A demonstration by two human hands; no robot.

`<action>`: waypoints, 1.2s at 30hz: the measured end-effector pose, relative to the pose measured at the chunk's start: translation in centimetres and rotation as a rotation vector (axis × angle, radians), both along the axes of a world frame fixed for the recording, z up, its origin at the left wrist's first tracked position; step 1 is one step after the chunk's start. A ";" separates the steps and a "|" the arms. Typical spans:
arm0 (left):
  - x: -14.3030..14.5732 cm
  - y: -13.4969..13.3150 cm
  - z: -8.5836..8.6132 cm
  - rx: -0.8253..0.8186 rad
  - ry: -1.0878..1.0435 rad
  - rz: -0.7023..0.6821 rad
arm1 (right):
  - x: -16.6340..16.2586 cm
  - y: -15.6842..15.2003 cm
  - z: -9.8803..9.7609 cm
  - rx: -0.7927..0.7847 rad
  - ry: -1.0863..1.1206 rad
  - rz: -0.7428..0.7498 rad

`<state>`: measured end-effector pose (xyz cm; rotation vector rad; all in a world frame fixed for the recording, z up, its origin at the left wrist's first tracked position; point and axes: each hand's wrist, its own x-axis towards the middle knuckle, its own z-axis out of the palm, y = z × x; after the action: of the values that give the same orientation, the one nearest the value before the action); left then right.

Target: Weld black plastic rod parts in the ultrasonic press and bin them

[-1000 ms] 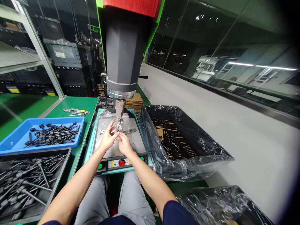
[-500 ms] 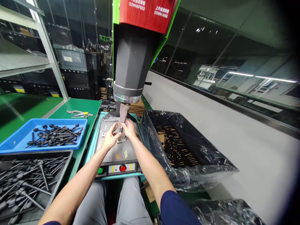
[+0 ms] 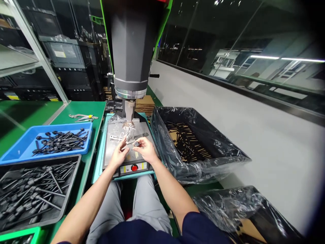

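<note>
blue tray; green bench; red button; black crate

A factory assembly station is shown. A tall grey press machine with green frame is mounted over a metal base plate with a red button. Batches of identical black pins are kept in a blue plastic tray, a black tray and a plastic-lined black bin on the green surface. Stacked dark crates are seen behind.
</note>
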<state>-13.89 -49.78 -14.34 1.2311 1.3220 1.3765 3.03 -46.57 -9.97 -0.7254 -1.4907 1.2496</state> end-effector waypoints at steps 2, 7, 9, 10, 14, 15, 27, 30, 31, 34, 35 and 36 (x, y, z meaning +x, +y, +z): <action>0.4 -1.2 0.0 -0.002 0.011 -0.056 | -0.2 -0.1 0.2 0.005 0.011 0.000; 1.5 -3.9 0.5 0.057 0.130 -0.128 | -1.1 -1.3 0.6 -0.071 0.110 0.087; 1.8 -5.1 0.7 0.042 0.197 -0.149 | -1.5 -1.9 0.6 -0.122 0.147 0.106; 1.9 -5.7 0.6 0.028 0.209 -0.158 | -1.6 -2.1 0.4 -0.144 0.149 0.106; 2.0 -8.1 -0.2 -0.053 -0.006 -0.094 | -1.8 -2.8 -0.5 -0.180 0.092 0.108; 1.7 -8.4 -0.4 -0.075 -0.095 -0.028 | -1.7 -2.8 -0.7 -0.188 0.080 0.102; -13.7 -3.3 4.8 -0.025 -0.595 0.875 | 2.5 -4.1 -1.4 -0.254 0.003 0.065; -11.3 -4.7 4.1 -0.109 -0.645 0.788 | 4.5 -4.0 -1.7 -0.262 -0.058 0.036; -9.9 -5.5 3.6 -0.145 -0.655 0.727 | 5.4 -3.8 -1.7 -0.261 -0.077 0.010; -5.0 -8.4 1.4 -0.304 -0.637 0.504 | 8.3 -3.0 -1.4 -0.243 -0.119 -0.097; -3.5 -9.4 0.6 -0.362 -0.616 0.447 | 9.4 -2.6 -1.2 -0.237 -0.130 -0.135; -2.2 -10.4 -0.4 -0.419 -0.593 0.402 | 10.6 -2.2 -1.0 -0.233 -0.140 -0.175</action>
<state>-16.07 -60.19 -14.69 0.2443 1.3591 1.4783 13.60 -48.80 -10.97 -1.0935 -1.3720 1.2708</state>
